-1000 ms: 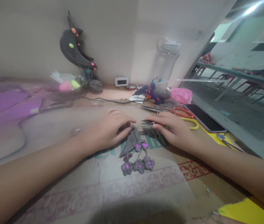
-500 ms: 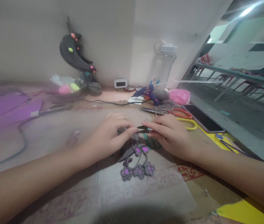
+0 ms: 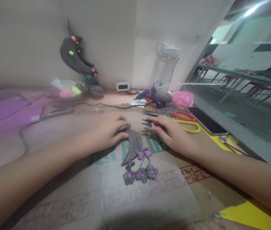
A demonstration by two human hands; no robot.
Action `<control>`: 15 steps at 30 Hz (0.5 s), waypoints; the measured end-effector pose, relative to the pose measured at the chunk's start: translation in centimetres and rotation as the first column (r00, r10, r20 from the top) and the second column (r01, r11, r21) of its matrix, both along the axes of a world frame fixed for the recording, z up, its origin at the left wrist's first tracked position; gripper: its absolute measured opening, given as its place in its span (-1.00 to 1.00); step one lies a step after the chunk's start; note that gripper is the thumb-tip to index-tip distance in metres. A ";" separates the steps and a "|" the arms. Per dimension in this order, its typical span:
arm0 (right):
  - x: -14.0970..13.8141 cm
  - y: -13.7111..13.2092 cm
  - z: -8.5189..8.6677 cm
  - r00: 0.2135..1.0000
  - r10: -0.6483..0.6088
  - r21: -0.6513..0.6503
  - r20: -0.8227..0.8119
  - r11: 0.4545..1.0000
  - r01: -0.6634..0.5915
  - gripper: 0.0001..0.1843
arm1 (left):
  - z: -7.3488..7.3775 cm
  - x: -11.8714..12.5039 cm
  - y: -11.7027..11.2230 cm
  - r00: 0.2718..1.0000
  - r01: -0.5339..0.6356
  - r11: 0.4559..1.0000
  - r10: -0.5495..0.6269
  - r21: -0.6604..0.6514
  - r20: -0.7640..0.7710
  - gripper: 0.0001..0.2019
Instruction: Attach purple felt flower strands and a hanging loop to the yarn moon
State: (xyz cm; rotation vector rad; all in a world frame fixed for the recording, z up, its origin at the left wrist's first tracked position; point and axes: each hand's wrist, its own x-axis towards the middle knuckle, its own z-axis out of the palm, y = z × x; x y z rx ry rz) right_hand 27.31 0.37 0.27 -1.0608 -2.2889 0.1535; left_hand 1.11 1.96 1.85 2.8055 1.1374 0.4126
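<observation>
Grey felt made up the hanging ornament (image 3: 135, 150), a leaf-shaped body with 5 small purple-centred flowers on short stems. It lay flat on a cardboard sheet (image 3: 149, 195) between the 2 hands. Teal lettering on the cardboard was half covered by the ornament and could not be read. A red printed block near the right forearm was too blurred to make out, as were the digits of the small white digital clock (image 3: 122, 86) by the wall.

A clear bowl (image 3: 64, 95) at the back left held pink and yellow-green pieces. A large clear water bottle (image 3: 165, 68) stood against the wall, its contents not discernible.

The left hand (image 3: 107, 131) rested palm down, fingers stretched out and together, pressing the ornament's upper end. The right hand (image 3: 171, 134) lay low on the cardboard, thumb and forefinger pinched on thread snips (image 3: 147, 122) whose tips pointed left, just beside the ornament's top. Behind it lay a blue glue gun (image 3: 149, 95), orange-handled scissors (image 3: 184, 115) and a phone (image 3: 206, 120).
</observation>
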 end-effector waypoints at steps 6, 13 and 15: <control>0.4 1.4 -1.0 0.997 -0.032 -0.037 0.069 0.999 0.034 -0.62 | -0.6 0.2 0.1 0.987 -0.049 0.981 0.076 -0.185 0.139 -0.75; -0.7 -0.9 1.8 0.971 -0.038 -0.270 -0.235 0.963 -0.027 -0.71 | 3.0 0.0 -1.2 0.895 -0.061 0.932 0.210 -0.357 0.395 -0.78; -1.5 -1.2 2.8 0.945 -0.031 -0.395 -0.327 0.913 -0.107 -0.67 | 4.3 0.0 -1.8 0.893 -0.076 0.959 0.187 -0.273 0.409 -0.77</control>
